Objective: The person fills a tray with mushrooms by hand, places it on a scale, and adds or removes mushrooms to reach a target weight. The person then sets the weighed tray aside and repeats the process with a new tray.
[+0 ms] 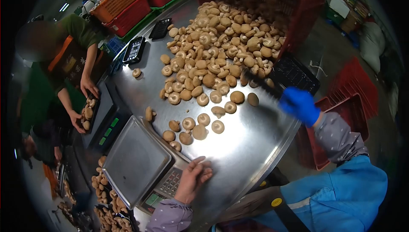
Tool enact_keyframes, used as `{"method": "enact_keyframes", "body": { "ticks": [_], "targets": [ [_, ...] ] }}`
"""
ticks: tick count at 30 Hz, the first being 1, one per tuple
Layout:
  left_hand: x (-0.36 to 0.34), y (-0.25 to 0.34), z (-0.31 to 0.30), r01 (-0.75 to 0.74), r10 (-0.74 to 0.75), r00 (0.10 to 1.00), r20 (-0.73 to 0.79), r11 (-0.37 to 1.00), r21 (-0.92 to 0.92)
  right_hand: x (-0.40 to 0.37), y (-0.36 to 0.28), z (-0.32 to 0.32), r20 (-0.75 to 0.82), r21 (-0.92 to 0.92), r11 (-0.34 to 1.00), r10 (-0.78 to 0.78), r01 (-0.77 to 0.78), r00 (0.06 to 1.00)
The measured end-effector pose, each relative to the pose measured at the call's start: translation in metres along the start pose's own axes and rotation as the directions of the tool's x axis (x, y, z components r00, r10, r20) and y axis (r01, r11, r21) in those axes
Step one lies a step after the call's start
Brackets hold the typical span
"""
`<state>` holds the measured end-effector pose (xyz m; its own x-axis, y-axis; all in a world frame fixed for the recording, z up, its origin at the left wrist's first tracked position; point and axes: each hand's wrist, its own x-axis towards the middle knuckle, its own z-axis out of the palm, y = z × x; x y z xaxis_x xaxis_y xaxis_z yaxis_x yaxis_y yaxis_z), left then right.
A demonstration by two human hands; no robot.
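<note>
My left hand [195, 178] is bare and hovers by the keypad of a steel weighing scale [136, 161]; its fingers are loosely curled and apart, with nothing in them. My right hand [299, 105], in a blue glove, is closed on a black plastic tray [265, 84], seen edge-on and smeared by motion. That tray is at the right edge of a big heap of brown mushrooms [217, 53]. Several loose mushrooms [199, 132] lie on the steel table between the heap and the scale.
A red crate [304, 6] lies tipped behind the heap, with another black tray [296, 75] beside it. Two black trays [134, 50] lie at the far left. A co-worker's hands [87, 88] hold a mushroom tray at a second scale [102, 117]. Red baskets [360, 117] stand right.
</note>
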<state>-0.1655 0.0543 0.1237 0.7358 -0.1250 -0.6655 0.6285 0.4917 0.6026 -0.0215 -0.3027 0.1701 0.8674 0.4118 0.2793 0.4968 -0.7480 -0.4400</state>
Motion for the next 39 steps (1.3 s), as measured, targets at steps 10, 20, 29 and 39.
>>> {"method": "enact_keyframes", "body": {
  "ticks": [10,20,29,39],
  "targets": [
    [0.059,-0.022,0.030,0.143,-0.144,0.989,0.020,0.934,-0.328,0.014,-0.027,0.128,0.449,0.234,0.800,-0.593,0.553,0.668],
    [0.265,0.049,0.072,-0.141,0.096,0.987,-0.131,0.910,-0.391,0.172,0.035,0.100,0.307,0.176,0.978,-0.162,0.112,0.938],
    [0.291,0.072,0.087,-0.221,0.216,0.971,-0.107,0.975,-0.036,0.266,0.058,0.139,0.399,-0.262,0.965,0.097,0.012,0.912],
    [0.217,0.002,0.066,-0.063,0.086,0.994,0.073,0.961,-0.269,0.154,0.017,0.136,0.352,0.477,0.870,-0.062,-0.123,0.934]
  ]
}}
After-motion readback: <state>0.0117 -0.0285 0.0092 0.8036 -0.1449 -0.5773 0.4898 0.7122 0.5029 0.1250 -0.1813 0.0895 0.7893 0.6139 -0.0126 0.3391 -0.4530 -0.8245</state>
